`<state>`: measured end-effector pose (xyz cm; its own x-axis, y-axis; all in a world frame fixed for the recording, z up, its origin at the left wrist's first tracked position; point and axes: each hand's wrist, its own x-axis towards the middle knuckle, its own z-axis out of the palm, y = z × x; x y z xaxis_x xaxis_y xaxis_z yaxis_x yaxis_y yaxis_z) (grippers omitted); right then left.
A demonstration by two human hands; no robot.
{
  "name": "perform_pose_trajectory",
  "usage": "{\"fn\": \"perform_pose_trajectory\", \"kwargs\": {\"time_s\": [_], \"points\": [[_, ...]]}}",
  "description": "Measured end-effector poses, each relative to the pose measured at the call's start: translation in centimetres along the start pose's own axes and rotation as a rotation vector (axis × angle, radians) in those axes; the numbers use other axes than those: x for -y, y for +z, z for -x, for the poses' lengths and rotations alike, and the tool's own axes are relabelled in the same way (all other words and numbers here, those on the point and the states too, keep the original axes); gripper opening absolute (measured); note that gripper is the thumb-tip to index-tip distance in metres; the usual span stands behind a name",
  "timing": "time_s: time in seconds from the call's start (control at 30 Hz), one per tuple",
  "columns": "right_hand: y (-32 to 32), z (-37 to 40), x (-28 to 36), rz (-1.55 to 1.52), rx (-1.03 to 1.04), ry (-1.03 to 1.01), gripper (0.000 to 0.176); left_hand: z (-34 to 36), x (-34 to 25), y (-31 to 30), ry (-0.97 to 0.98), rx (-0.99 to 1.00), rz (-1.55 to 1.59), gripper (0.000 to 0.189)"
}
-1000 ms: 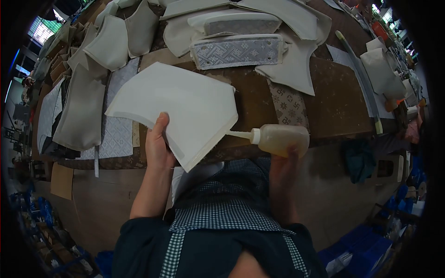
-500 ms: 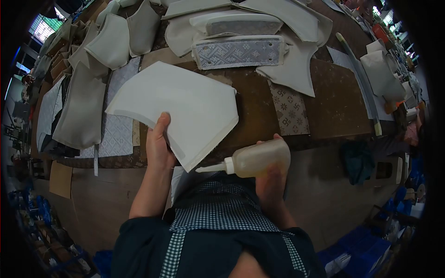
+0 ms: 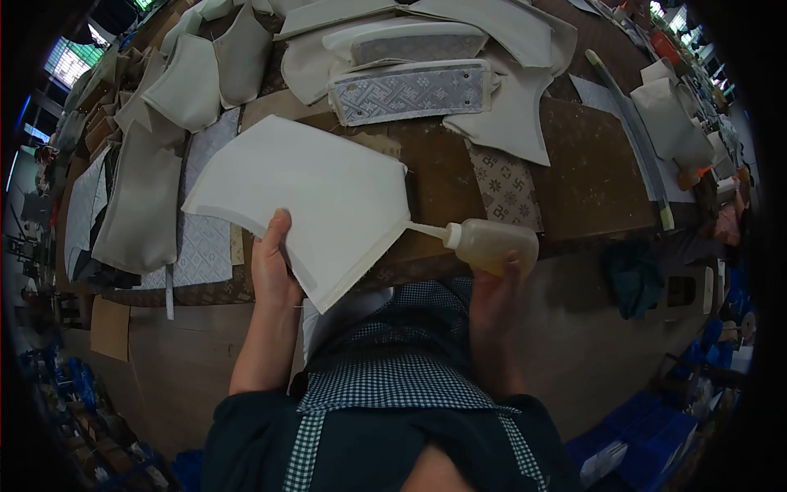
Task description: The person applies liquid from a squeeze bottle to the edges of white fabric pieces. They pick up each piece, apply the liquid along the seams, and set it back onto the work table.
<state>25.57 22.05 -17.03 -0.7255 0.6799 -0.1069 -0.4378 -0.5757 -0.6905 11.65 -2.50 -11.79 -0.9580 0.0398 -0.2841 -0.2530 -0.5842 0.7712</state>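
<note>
A white curved-edged panel (image 3: 316, 193) is gripped at its near left edge by my left hand (image 3: 275, 262), thumb on top and the other fingers hidden beneath. Its near right edge shows a pale, slightly frayed border. My right hand (image 3: 494, 299) is wrapped round a translucent squeeze bottle (image 3: 496, 243) with yellowish liquid in it. The bottle lies tilted nearly sideways, and its long thin nozzle (image 3: 428, 230) points left, the tip right at the panel's right corner.
Behind the panel, patterned grey-blue pieces (image 3: 410, 93) lie among white panels (image 3: 512, 115) on the brown table (image 3: 594, 176). More off-white pieces (image 3: 139, 205) are piled at the left. A long strip (image 3: 630, 135) and a white piece (image 3: 668, 123) lie at the right.
My right hand has moved the bottle right and away from me, its nozzle going from the panel's near corner to its right corner. The panel has shifted slightly left.
</note>
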Motion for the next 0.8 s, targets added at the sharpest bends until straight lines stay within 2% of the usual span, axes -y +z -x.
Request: {"fn": "perform_pose_trajectory", "kwargs": {"time_s": [0.1, 0.2, 0.3, 0.4, 0.53, 0.63, 0.73, 0.8], "points": [[0.6, 0.9, 0.1, -0.032, 0.076, 0.076, 0.059, 0.3, 0.0, 0.2, 0.01, 0.007, -0.038, 0.041], [1.1, 1.3, 0.2, -0.024, 0.104, 0.103, 0.066, 0.8, -0.5, 0.6, 0.092, 0.003, -0.214, 0.045], [1.2, 0.7, 0.7, -0.058, 0.129, 0.073, 0.066, 1.2, -1.3, 1.0, 0.353, 0.052, -0.28, 0.052], [1.7, 0.3, 1.7, -0.053, 0.091, 0.046, 0.071, 1.8, -1.4, 1.2, 0.583, -0.055, -0.44, 0.059], [1.6, -0.1, 2.4, -0.063, 0.094, 0.013, 0.072, 1.2, -3.4, 0.1, 0.725, 0.287, -0.849, 0.051], [1.3, -0.5, 2.9, -0.064, 0.102, -0.019, 0.072, -0.6, -4.6, 1.8, 1.082, 0.25, -1.347, 0.048], [1.6, -0.4, 3.7, -0.061, 0.101, -0.049, 0.07, -2.5, -6.5, 4.5, 1.355, 0.469, -1.602, 0.052], [1.2, -0.4, 4.1, -0.034, 0.109, -0.061, 0.07, -4.2, -6.9, 5.3, 1.334, 0.616, -1.628, 0.04]]}}
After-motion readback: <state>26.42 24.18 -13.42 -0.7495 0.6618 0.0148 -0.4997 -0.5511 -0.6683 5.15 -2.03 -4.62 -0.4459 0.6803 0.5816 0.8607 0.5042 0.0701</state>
